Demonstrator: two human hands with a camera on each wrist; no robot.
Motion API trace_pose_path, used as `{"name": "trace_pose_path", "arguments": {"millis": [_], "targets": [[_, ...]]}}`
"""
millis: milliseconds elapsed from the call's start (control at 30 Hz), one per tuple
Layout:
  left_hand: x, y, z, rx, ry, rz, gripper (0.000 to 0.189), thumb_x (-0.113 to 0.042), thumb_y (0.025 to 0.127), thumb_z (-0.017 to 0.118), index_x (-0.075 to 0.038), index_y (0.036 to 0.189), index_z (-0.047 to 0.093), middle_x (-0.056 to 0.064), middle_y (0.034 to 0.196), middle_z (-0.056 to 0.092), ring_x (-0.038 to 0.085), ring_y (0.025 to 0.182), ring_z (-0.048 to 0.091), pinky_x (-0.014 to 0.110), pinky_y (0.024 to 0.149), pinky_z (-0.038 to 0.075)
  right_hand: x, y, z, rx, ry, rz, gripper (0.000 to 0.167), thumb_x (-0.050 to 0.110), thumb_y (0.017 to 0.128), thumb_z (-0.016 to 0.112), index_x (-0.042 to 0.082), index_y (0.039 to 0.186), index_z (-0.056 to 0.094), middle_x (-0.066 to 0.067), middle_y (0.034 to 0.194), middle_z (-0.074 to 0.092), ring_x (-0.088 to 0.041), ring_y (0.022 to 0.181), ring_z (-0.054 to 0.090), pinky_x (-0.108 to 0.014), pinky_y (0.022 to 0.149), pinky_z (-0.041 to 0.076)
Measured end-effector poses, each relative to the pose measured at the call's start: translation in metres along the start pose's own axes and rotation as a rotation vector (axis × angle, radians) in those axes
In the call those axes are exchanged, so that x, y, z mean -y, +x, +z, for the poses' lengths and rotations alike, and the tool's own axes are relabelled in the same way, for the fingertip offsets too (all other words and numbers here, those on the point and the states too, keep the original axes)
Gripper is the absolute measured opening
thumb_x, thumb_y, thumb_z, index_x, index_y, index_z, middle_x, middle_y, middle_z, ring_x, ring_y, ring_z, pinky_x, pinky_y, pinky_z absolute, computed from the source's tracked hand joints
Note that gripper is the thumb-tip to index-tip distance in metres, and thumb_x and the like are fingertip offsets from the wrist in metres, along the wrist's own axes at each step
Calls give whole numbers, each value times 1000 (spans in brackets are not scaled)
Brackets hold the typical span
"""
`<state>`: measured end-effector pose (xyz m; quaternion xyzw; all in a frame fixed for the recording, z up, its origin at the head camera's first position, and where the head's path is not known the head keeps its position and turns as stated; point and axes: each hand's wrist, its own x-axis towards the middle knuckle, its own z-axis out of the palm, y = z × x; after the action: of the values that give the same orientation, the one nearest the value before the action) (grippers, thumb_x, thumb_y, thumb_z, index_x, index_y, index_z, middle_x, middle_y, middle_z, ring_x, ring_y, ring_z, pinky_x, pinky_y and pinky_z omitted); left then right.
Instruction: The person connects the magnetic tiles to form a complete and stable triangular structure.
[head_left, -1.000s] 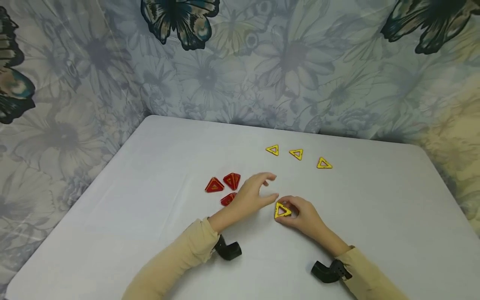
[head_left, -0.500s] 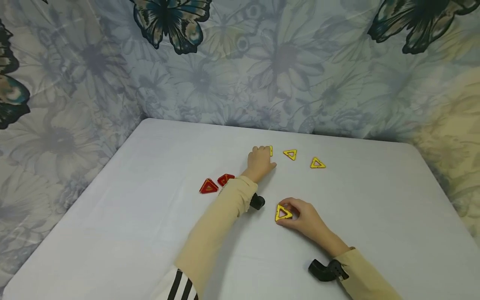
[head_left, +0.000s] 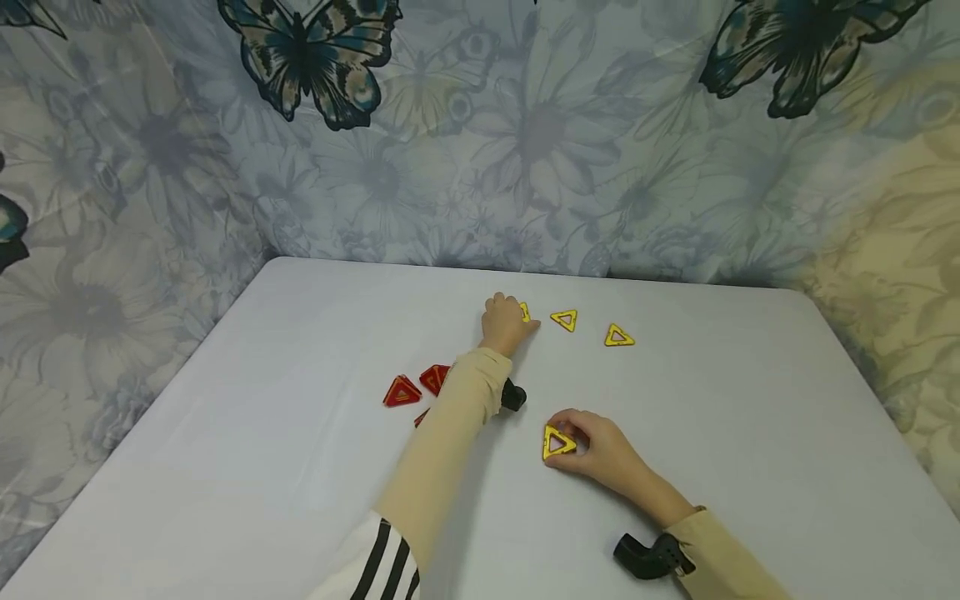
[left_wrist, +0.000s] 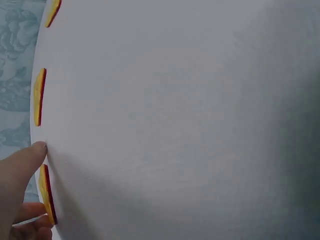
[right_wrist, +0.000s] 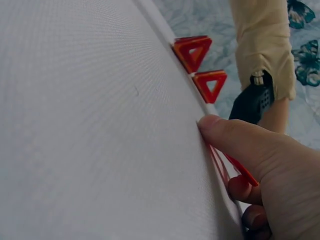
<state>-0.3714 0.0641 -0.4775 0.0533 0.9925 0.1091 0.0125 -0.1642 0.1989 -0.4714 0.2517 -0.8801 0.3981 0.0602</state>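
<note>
My left hand [head_left: 504, 325] reaches to the far side of the table, over the leftmost yellow triangular tile [head_left: 525, 312]. In the left wrist view, its fingers [left_wrist: 32, 212] touch one end of that tile [left_wrist: 47, 195], while the thumb stays apart from the other end. My right hand [head_left: 600, 450] pinches another yellow triangular tile [head_left: 546, 442] between thumb and fingers, low at the table. In the right wrist view, a red edge [right_wrist: 242, 170] of it shows behind the thumb. Two more tiles [head_left: 564, 319] lie right of the left hand.
Several red pyramid-like pieces made of triangles [head_left: 402, 391] stand left of the left forearm, partly covered by it. The white table [head_left: 225, 467] meets a floral cloth wall [head_left: 480, 200] at the back. A black camera mount sits on each wrist.
From beside the red pieces, my left hand has moved forward to the leftmost yellow tile. My right hand keeps holding its tile in nearly the same place. The head view has tilted slightly.
</note>
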Motion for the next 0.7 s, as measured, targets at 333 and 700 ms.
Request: {"name": "trace_pose_path", "arguments": {"millis": [333,700], "targets": [[-4,-34,-38,62,4,96,38,-43,78,65,-7,91,64,5,90,54,18,83,54,29,64,45,-1,-2,2,-2,-14,-14,42,23,60,83,11,95,62,11,74,48,-2,68,42,-23,61,40],[12,-63,-51,182,-48,252,40,-41,70,74,-10,66,50,-2,63,44,12,57,40,24,50,35,-3,-2,2,-9,-16,-31,42,21,60,83,10,95,62,11,75,49,-5,69,44,-25,63,40]]}}
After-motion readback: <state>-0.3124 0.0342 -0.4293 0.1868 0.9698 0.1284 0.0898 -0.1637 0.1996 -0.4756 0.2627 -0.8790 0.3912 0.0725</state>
